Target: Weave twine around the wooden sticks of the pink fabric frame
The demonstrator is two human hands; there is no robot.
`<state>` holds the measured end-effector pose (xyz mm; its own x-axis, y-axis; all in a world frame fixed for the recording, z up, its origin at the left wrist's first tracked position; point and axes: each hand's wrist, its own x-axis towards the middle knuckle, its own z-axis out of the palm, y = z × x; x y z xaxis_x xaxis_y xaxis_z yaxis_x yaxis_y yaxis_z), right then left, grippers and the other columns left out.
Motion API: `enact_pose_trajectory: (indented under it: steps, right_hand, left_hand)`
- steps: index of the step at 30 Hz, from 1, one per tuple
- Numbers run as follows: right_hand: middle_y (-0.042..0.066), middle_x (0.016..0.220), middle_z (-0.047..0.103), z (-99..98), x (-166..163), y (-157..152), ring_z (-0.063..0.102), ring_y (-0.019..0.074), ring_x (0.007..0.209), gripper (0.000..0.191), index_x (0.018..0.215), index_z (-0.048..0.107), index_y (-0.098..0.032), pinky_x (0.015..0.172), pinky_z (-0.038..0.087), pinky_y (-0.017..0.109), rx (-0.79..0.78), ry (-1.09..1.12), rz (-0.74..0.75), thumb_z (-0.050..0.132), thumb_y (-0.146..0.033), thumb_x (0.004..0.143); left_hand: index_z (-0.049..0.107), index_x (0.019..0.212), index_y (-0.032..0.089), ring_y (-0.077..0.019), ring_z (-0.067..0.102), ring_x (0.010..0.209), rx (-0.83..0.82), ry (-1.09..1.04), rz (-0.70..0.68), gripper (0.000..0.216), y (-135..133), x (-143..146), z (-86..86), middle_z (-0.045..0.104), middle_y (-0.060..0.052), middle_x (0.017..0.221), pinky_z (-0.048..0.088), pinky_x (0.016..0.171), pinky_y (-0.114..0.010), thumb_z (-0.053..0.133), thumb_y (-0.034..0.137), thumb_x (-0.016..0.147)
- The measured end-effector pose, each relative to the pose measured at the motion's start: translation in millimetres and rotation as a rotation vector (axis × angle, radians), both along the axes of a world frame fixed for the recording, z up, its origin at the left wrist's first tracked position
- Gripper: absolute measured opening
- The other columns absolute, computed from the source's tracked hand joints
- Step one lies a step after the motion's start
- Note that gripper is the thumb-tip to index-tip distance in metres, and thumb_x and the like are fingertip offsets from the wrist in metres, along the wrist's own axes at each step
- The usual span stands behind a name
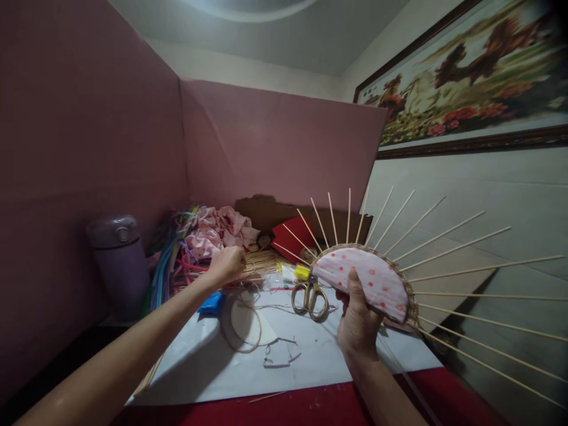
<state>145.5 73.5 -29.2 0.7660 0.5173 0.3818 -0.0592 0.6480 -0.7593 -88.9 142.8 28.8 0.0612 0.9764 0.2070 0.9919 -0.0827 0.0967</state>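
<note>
My right hand [359, 328] grips a half-round woven piece [361, 275], thumb on its front. White cloth with red dots covers that front, a braided brown edge runs round the curve, and thin sticks [423, 210] fan out from it. My left hand [228, 264] is closed, held up over the far part of the table; what its fingers hold is hidden. Below it, brown twine [242, 349] lies in loops on the white sheet. Scissors with bronze-coloured handles [310, 300] rest just left of the woven piece.
Pink dotted cloth [222, 228] and coloured strips [166, 266] are heaped at the back left, beside a purple bottle [119, 266]. A blue packet [210, 304] and bent wire-like scraps [281, 355] lie on the white sheet [195, 378]. Pink panels [284, 142] stand behind.
</note>
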Motion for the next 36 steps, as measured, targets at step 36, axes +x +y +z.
enact_pose_trajectory:
  steps: [36]
  right_hand:
    - [0.01, 0.112, 0.062, 10.1, 1, -7, 0.059, 0.0243, 0.102, 0.049, 0.111, 0.058, -0.014, 0.084, 0.05, 0.041, 0.036, 0.049, 0.0, 0.065, -0.042, 0.073]
  left_hand:
    - [0.049, 0.076, 0.015, -0.0136, 0.06, 0.082, 0.076, -1.523, -0.151, 0.004, 9, -15, 170.2, 0.065, -0.01, 0.09, 0.048, 0.075, -0.03, 0.046, 0.015, 0.077]
